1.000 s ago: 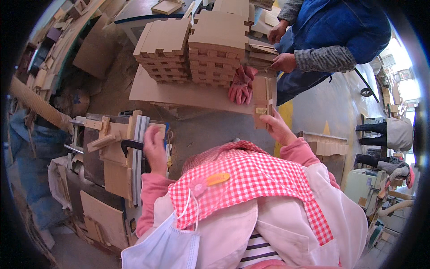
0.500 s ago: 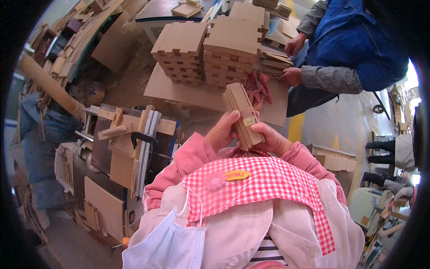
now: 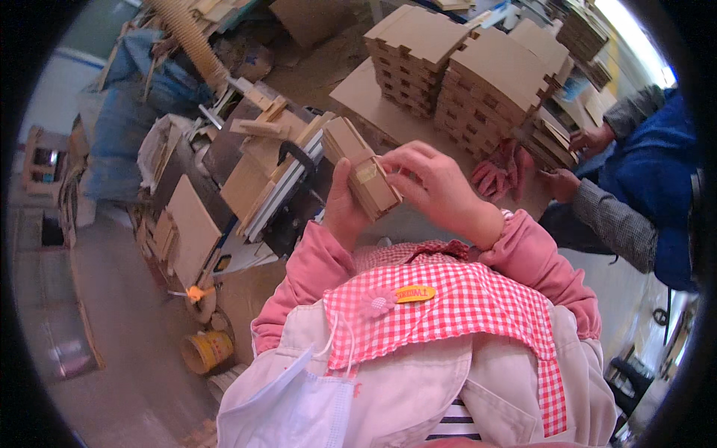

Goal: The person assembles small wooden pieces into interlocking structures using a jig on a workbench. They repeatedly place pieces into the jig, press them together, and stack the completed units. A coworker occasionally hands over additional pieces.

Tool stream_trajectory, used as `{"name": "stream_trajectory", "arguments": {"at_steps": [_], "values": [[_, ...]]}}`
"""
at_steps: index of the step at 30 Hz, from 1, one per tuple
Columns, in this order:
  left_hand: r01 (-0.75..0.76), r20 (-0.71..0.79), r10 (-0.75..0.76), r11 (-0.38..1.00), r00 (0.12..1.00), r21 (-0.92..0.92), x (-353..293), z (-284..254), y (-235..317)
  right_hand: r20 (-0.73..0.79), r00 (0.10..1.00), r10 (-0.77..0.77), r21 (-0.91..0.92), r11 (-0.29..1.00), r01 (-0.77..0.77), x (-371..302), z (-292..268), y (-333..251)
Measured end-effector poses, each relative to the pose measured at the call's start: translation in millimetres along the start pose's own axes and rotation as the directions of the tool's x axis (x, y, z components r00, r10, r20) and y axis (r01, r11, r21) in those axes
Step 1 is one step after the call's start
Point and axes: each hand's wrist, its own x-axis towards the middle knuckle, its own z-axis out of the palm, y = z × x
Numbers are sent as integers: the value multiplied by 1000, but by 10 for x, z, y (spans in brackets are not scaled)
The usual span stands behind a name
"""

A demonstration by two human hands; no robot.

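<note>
A small bundle of wooden strips (image 3: 348,139), with a tape band and a yellowish label around its middle, is held up in front of my chest. My left hand (image 3: 345,200) grips it from below, thumb along its near-left side. At the bundle's right edge, beside the band, is my right hand (image 3: 441,183), its fingers bent but apart. Whether those fingertips press on the band is hard to see. Beyond the bundle stands a work fixture with a black clamp (image 3: 297,158) and a pale metal rail (image 3: 278,196).
Stacks of notched brown boards (image 3: 414,37) stand on a panel at the back. Red gloves (image 3: 499,173) lie near a co-worker's hands (image 3: 564,183) at the right. A corrugated hose (image 3: 187,37) hangs far left. A yellow bucket (image 3: 207,351) lies on the floor at left.
My view has swung left, so the stacks and co-worker now appear farther right. Both hands gripped the bundle before; the right has loosened to its edge, while the left keeps hold.
</note>
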Motion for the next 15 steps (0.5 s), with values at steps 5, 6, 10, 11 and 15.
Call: {"name": "stream_trajectory", "arguments": {"at_steps": [5,6,10,11,15], "values": [[-88,-1,88,995,996,54,-170,74,-80,18,1000,-11,-21,1000,11,4,121,-81],[-125,-30,129,988,991,95,-168,79,-108,1,1000,11,-7,1000,-11,-35,140,-79],[-220,-3,227,946,974,236,-98,78,-173,-55,997,62,-39,997,-65,-140,136,-62],[-188,-12,196,956,981,224,-66,73,-179,-71,995,71,-38,997,-74,-148,127,-60],[-76,49,70,986,996,149,66,28,-191,-124,989,85,-7,996,-87,-200,77,-68]]}}
